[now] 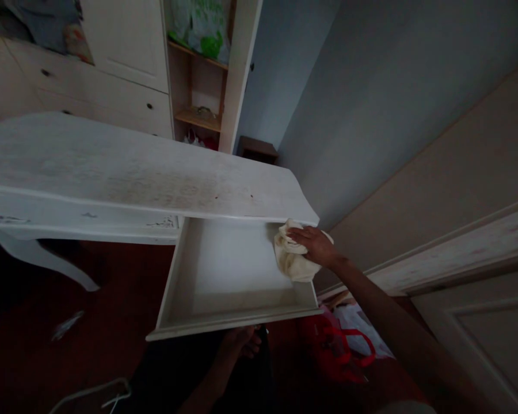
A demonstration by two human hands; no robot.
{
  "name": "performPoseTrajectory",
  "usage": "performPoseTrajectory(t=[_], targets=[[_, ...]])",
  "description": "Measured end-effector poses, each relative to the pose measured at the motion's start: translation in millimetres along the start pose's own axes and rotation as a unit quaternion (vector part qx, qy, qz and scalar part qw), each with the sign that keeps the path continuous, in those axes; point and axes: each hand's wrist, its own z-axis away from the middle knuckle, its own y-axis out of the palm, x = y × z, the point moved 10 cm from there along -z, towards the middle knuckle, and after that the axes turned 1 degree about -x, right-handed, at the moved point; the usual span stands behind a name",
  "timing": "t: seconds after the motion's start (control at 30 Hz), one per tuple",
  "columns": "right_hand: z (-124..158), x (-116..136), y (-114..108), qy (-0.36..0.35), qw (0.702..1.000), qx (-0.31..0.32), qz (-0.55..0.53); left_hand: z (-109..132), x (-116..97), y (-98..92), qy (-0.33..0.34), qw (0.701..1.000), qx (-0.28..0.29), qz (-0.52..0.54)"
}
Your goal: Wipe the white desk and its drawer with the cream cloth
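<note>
The right hand (315, 244) pressed a crumpled cream cloth (291, 265) into the open white wooden drawer's (185, 325) back right corner, fingers curled over it. The left hand (240, 342) sat under the drawer front beneath the white table (112, 167), its grip too dark to tell.

The room is dim. A grey-blue wall (371, 86) fills 12 to 2 o'clock. At 11 o'clock stands a cream wardrobe (125, 40), with open shelves (198, 118) at 12 and a small dark-brown stand (258, 150) beside them. A worn white table (112, 167) stretches toward 9. A dark red floor (112, 299) spreads from 6 to 8, and a pale panelled door (479, 322) is at 4.
</note>
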Motion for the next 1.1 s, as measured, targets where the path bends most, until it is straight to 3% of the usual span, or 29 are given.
performPoseTrajectory(t=[0.13,0.27,0.37,0.47,0.57,0.7,0.8,1.03,1.1], targets=[[-17,-2,-24,-0.015,0.999,-0.026,0.017,1,0,0.3,-0.004,1.0,-0.001,0.004],[-33,-12,-77,-0.016,0.991,-0.133,0.028,-4,5,-1.3,-0.006,1.0,-0.002,-0.003],[-54,-28,-119,0.039,0.974,-0.219,0.051,-10,11,-3.1,-0.014,1.0,-0.007,-0.007],[-80,-45,-141,0.11,0.952,-0.279,0.066,-13,15,-4.1,-0.019,1.0,-0.012,-0.008],[-109,-55,-131,0.161,0.942,-0.288,0.066,-13,16,-5.0,-0.021,1.0,-0.016,-0.012],[-149,-50,-72,0.142,0.971,-0.193,0.004,-11,11,-7.6,0.007,1.0,-0.018,-0.015],[-159,-51,-45,0.138,0.972,-0.182,-0.06,-10,8,-10.0,0.022,0.999,-0.022,-0.01],[-152,-89,-42,0.12,0.95,-0.173,-0.233,5,-11,-6.6,0.034,0.999,-0.032,0.002],[-141,-107,-44,0.135,0.93,-0.201,-0.277,9,-15,-4.4,0.038,0.999,-0.027,0.006]])
